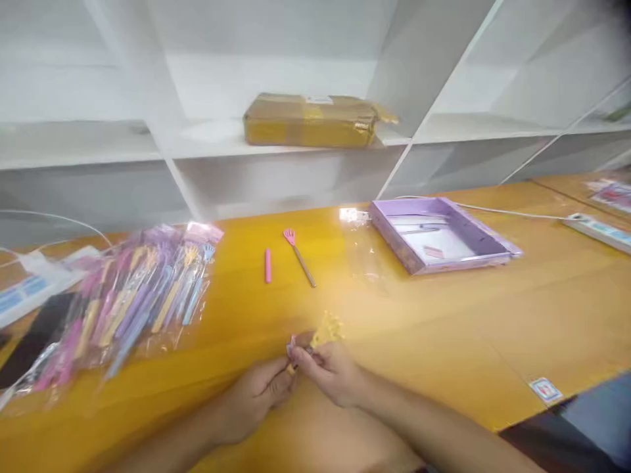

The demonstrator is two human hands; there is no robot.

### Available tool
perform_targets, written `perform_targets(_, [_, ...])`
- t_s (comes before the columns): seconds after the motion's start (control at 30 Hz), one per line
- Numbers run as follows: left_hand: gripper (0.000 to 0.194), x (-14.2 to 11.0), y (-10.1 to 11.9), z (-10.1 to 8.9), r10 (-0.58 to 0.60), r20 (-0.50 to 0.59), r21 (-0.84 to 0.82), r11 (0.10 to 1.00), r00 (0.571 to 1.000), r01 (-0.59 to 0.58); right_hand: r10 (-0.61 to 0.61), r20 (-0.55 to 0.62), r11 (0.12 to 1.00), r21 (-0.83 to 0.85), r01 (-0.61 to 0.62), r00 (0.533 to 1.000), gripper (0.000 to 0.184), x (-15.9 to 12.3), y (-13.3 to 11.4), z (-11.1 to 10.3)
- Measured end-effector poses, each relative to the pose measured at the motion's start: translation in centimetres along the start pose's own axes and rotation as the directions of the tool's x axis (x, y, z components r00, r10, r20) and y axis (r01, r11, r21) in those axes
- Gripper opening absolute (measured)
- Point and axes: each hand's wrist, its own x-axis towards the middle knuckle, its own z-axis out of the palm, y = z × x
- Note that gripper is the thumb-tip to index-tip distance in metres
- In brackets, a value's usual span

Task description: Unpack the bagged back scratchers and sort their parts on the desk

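Both my hands are closed around a yellow back scratcher (328, 328) near the front of the table. Its claw-shaped head sticks out above my right hand (338, 374), whose fingers grip just below it. My left hand (271, 384) pinches the lower part, where a bit of yellow handle shows. A small pale piece, perhaps a label, shows by my fingertips, too blurred to make out. Beyond my hands lies a pink back scratcher head on a metal rod (303, 263), with a separate pink handle tube (267, 265) to its left.
Several bagged back scratchers (148, 289) in mixed colours lie in a pile at left. A purple open box (419, 263) with thin strips inside stands at back right, clear bags (365, 256) beside it. Power strips (599, 231) lie at the sides. A taped carton (310, 121) rests on the shelf.
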Motion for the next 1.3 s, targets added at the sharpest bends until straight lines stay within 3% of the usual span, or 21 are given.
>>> perform_targets(0.07, [0.039,-0.2,-0.2,0.6,0.12,-0.127,0.189,0.977,0.985,-0.094,0.014,0.013,1.0,-0.026,-0.014,1.0,0.06,-0.2,0.0,0.3])
perform_targets(0.13, [0.033,-0.3,-0.5,1.0,0.304,-0.216,0.426,0.884,0.928,-0.191,0.009,0.032,0.999,-0.034,-0.008,0.999,0.059,-0.4,-0.2,0.4])
perform_targets(0.2, [0.027,-0.3,-0.9,1.2,0.569,-0.217,0.716,0.645,0.793,-0.267,-0.028,0.056,0.999,-0.023,0.03,0.998,0.061,-0.4,-0.5,0.5])
perform_targets(0.27, [0.025,-0.2,-1.2,1.1,0.717,-0.13,0.889,0.39,0.685,-0.24,-0.038,0.068,0.999,0.015,0.037,0.997,0.063,-0.4,-0.9,0.6])
perform_targets(0.33, [0.025,-0.2,-1.2,0.8,0.732,-0.064,0.948,0.258,0.678,-0.188,-0.024,0.076,1.0,0.022,0.022,0.997,0.062,-0.4,-1.1,0.7])
perform_targets(0.47, [0.03,-0.2,-0.2,0.0,0.677,0.034,0.972,0.149,0.735,-0.182,-0.026,0.076,0.999,-0.017,0.028,0.997,0.059,-0.6,-0.8,0.9])
perform_targets(0.63, [0.036,0.5,1.4,-1.5,0.671,0.117,0.984,0.024,0.732,-0.179,-0.125,0.021,0.992,-0.032,0.126,0.992,0.058,-0.5,-0.4,0.4])
perform_targets(0.8, [0.038,1.5,2.5,-2.5,0.649,0.165,0.98,-0.025,0.742,-0.196,-0.15,0.01,0.986,-0.068,0.15,0.989,0.057,0.3,-0.7,-0.7])
perform_targets(0.93, [0.037,1.4,3.3,-3.5,0.643,0.216,0.971,-0.064,0.735,-0.23,-0.243,-0.026,0.965,-0.111,0.239,0.97,0.056,0.4,-1.0,-0.6])
perform_targets(1.0, [0.036,0.9,3.3,-5.0,0.629,0.234,0.969,-0.085,0.742,-0.233,-0.269,-0.085,0.958,-0.131,0.257,0.959,0.057,0.3,-1.0,-0.9])
perform_targets(1.07, [0.035,0.1,3.0,-7.3,0.608,0.206,0.976,-0.069,0.767,-0.207,-0.237,-0.23,0.971,-0.094,0.221,0.944,0.06,0.1,-1.1,-2.4])
perform_targets(1.13, [0.033,-0.7,2.6,-9.7,0.582,0.086,0.993,0.015,0.808,-0.116,-0.181,-0.469,0.973,0.044,0.228,0.864,0.062,0.1,-1.2,-4.9])
perform_targets(1.2, [0.033,-1.2,2.3,-11.4,0.533,-0.06,0.993,0.121,0.844,-0.006,-0.133,-0.671,0.932,0.164,0.322,0.729,0.063,0.2,-1.5,-8.1])
perform_targets(1.27, [0.034,-1.1,2.1,-11.9,0.475,-0.199,0.967,0.238,0.857,0.092,-0.106,-0.785,0.876,0.217,0.431,0.61,0.063,0.5,-1.7,-10.6])
perform_targets(1.3, [0.035,-0.8,2.1,-11.8,0.444,-0.267,0.943,0.304,0.855,0.136,-0.088,-0.808,0.858,0.235,0.456,0.583,0.062,0.7,-1.7,-11.4])
